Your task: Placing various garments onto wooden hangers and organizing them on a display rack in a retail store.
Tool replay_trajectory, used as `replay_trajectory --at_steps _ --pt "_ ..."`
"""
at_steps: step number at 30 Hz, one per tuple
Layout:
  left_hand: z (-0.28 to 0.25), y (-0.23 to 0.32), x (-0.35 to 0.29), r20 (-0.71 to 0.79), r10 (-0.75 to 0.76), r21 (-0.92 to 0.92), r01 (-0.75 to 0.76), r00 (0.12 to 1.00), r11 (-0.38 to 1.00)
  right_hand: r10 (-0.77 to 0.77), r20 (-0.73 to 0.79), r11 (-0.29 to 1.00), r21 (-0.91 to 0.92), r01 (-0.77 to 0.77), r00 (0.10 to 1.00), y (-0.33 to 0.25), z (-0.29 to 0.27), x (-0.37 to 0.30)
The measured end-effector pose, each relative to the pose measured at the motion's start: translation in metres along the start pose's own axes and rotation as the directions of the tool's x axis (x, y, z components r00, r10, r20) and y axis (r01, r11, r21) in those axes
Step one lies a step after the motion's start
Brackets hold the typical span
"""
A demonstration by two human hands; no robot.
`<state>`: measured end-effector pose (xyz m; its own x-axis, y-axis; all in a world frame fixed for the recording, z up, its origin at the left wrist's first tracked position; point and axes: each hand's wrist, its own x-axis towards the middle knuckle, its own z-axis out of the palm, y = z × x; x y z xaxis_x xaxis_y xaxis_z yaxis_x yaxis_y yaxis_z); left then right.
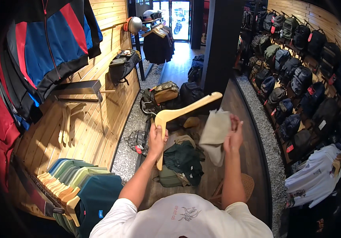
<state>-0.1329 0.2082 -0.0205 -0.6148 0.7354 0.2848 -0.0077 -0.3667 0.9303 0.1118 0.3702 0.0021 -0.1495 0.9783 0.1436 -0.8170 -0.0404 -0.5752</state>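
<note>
My left hand (157,139) is closed around a pale wooden clothes hanger (174,114), near the joint where its metal hook sticks out. One arm of the hanger slants up to the right, the other points down past my wrist. On the right, my right hand (234,137) grips a cream-coloured cloth (215,127), which hangs down in folds beside the hanger. Below both hands a dark green folded garment (183,160) lies on top of an olive green bag (170,177).
Several backpacks stand on the floor ahead, among them a camouflage one (166,92). A rack of hung shirts (99,194) is close at lower left. A black pillar (222,47) rises ahead. A woven stool (247,185) sits by my right arm; backpack shelves (293,67) line the right wall.
</note>
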Motion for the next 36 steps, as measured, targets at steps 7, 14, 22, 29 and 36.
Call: replay_trajectory --at_steps 7,14,22,29,36 --pt "0.067 -0.052 -0.013 -0.008 0.015 -0.091 -0.016 1.0 0.996 0.374 0.166 0.802 -0.551 -0.228 0.913 0.108 0.043 -0.078" --pt "0.035 -0.074 -0.011 -0.073 -0.236 -0.16 0.222 0.969 0.962 0.587 -0.011 0.63 -0.622 -0.465 0.809 0.092 -0.046 -0.036" --pt "-0.053 -0.146 -0.072 -0.251 -0.345 -0.019 0.351 0.904 0.936 0.765 -0.106 0.332 -0.781 -0.529 0.636 0.142 -0.141 -0.045" --pt "-0.099 -0.238 -0.203 -0.503 -0.554 -0.151 0.563 0.664 0.812 0.905 -0.253 -0.02 -0.828 -0.561 0.342 0.239 -0.337 -0.13" --pt "-0.168 -0.374 -0.285 -0.528 -0.751 -0.406 0.659 0.397 0.633 0.818 -0.484 -0.333 -0.839 -0.431 0.31 0.349 -0.52 -0.248"
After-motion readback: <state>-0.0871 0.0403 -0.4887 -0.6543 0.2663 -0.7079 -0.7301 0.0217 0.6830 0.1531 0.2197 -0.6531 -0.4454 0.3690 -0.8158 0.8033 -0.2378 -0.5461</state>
